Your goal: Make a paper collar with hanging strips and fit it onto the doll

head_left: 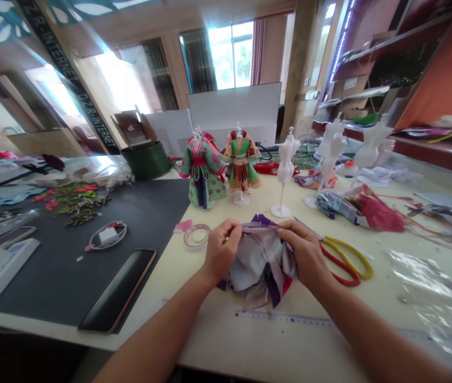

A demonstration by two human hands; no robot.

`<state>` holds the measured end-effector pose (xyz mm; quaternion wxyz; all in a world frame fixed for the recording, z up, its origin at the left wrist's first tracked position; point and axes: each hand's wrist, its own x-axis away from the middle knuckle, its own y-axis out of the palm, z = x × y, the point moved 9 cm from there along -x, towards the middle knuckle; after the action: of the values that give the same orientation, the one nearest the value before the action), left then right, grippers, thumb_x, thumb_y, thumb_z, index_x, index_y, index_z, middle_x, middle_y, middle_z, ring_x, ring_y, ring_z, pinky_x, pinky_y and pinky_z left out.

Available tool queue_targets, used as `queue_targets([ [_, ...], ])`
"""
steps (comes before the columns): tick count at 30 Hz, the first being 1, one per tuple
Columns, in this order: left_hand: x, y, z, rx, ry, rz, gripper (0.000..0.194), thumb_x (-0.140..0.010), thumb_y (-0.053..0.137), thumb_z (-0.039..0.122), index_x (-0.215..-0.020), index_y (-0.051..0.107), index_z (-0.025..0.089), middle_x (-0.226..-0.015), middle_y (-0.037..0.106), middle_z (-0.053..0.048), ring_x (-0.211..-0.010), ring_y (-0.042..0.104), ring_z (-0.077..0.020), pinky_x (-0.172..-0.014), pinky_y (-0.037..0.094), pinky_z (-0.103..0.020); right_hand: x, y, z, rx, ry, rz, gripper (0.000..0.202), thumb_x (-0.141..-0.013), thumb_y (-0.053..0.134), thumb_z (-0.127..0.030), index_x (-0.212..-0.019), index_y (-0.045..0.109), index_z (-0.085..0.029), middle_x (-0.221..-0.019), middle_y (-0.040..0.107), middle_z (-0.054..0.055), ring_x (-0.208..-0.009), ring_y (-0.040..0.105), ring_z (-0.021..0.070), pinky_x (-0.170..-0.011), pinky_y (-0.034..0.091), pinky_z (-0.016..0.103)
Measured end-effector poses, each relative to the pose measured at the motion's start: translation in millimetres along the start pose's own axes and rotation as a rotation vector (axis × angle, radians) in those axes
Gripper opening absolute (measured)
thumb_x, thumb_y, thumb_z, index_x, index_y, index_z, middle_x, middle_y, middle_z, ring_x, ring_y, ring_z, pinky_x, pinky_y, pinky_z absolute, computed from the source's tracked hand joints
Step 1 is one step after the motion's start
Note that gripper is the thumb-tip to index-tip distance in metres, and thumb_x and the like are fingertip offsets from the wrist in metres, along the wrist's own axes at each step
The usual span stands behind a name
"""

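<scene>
A small grey and purple doll garment (258, 260) hangs between my two hands, just over the cream table. My left hand (224, 244) pinches its upper left edge, fingers closed. At the upper right edge, my right hand (301, 247) grips the cloth between thumb and fingers. Dark purple cloth shows at the top and in the folds below, with a bit of red at the lower right. Scissors (348, 260) with one red and one yellow handle lie right beside my right hand, their blades partly behind it. A roll of clear tape (197, 235) rests left of my left hand.
Two dressed mini mannequins (202, 173) and a bare white one (287, 170) stand behind my hands. A ruler (282, 317) lies along the front. A phone (118, 290) and a cable (108, 234) are on the dark mat at left. Clear plastic (429, 287) and fabric scraps (381, 210) lie right.
</scene>
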<state>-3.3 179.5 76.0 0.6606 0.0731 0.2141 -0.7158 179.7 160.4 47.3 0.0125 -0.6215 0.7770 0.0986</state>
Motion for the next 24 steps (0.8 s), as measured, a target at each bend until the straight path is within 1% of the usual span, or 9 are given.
queue_targets([
  [5,0.5,3.3,-17.5,0.228,-0.13,0.05,0.02,-0.082,0.055,0.032,-0.068,0.054,0.017,-0.063,0.05,0.003,-0.063,0.047,-0.0106,-0.061,0.038,-0.021,1.4,3.7,13.4,-0.164,0.14,-0.002,0.018,-0.065,0.068,-0.035,-0.068,0.058,-0.02,-0.053,0.049,-0.005,-0.051,0.044,0.0111,-0.049,0.033,0.023],
  [9,0.4,10.0,-29.3,0.403,-0.244,0.046,0.019,-0.08,0.054,0.035,-0.075,0.056,0.017,-0.068,0.057,0.002,-0.065,0.054,-0.0114,-0.064,0.042,-0.021,5.5,10.6,14.5,-0.198,0.16,-0.049,0.019,-0.064,0.07,-0.035,-0.07,0.06,-0.02,-0.056,0.053,-0.005,-0.051,0.045,0.0104,-0.049,0.034,0.022],
  [13,-1.0,14.1,-33.5,0.495,-0.325,0.012,0.041,-0.083,0.044,0.052,-0.085,0.061,0.015,-0.072,0.063,-0.004,-0.066,0.059,-0.0149,-0.062,0.046,-0.025,8.5,16.4,10.1,-0.165,0.113,-0.103,0.017,-0.065,0.072,-0.033,-0.072,0.065,-0.019,-0.062,0.058,-0.003,-0.056,0.047,0.0099,-0.052,0.035,0.022],
  [14,-0.8,14.3,-32.7,0.497,-0.331,0.006,0.044,-0.083,0.045,0.056,-0.087,0.062,0.015,-0.072,0.063,-0.004,-0.066,0.059,-0.0149,-0.061,0.046,-0.025,8.9,17.8,8.9,-0.154,0.099,-0.114,0.017,-0.065,0.072,-0.033,-0.073,0.065,-0.019,-0.064,0.059,-0.003,-0.057,0.048,0.0103,-0.053,0.036,0.022],
  [16,0.3,14.6,-29.0,0.479,-0.322,-0.003,0.039,-0.077,0.059,0.053,-0.088,0.064,0.015,-0.074,0.063,-0.003,-0.066,0.057,-0.0133,-0.06,0.044,-0.022,9.3,20.3,7.1,-0.134,0.074,-0.13,0.017,-0.065,0.071,-0.033,-0.073,0.066,-0.019,-0.067,0.061,-0.002,-0.06,0.05,0.0113,-0.056,0.038,0.023],
  [18,1.5,14.7,-25.0,0.451,-0.305,-0.005,0.031,-0.066,0.075,0.039,-0.082,0.065,0.014,-0.072,0.062,0.0,-0.065,0.054,-0.011,-0.059,0.042,-0.02,9.2,22.3,6.0,-0.116,0.053,-0.145,0.016,-0.065,0.071,-0.032,-0.073,0.066,-0.019,-0.068,0.061,-0.001,-0.062,0.051,0.0121,-0.057,0.039,0.023],
  [19,1.8,14.0,-24.1,0.445,-0.301,0.004,0.028,-0.062,0.078,0.033,-0.077,0.064,0.013,-0.069,0.061,0.001,-0.063,0.053,-0.0101,-0.058,0.041,-0.019,9.1,23.2,5.7,-0.109,0.045,-0.152,0.015,-0.065,0.071,-0.031,-0.073,0.066,-0.019,-0.068,0.061,-0.001,-0.063,0.052,0.0123,-0.058,0.04,0.023],
  [21,1.0,10.4,-25.0,0.459,-0.302,0.043,0.026,-0.062,0.078,0.031,-0.071,0.061,0.013,-0.063,0.058,0.002,-0.059,0.051,-0.009,-0.056,0.041,-0.019,9.2,24.7,5.6,-0.097,0.036,-0.17,0.014,-0.065,0.07,-0.029,-0.074,0.065,-0.019,-0.069,0.061,-0.002,-0.064,0.052,0.0124,-0.058,0.04,0.023],
  [24,-2.4,2.1,-31.1,0.528,-0.321,0.122,0.027,-0.069,0.07,0.037,-0.073,0.055,0.016,-0.063,0.055,0.004,-0.058,0.052,-0.0095,-0.058,0.046,-0.023,11.0,27.9,5.7,-0.081,0.036,-0.217,0.012,-0.068,0.069,-0.027,-0.076,0.065,-0.02,-0.069,0.061,-0.002,-0.063,0.052,0.012,-0.056,0.04,0.023],
])
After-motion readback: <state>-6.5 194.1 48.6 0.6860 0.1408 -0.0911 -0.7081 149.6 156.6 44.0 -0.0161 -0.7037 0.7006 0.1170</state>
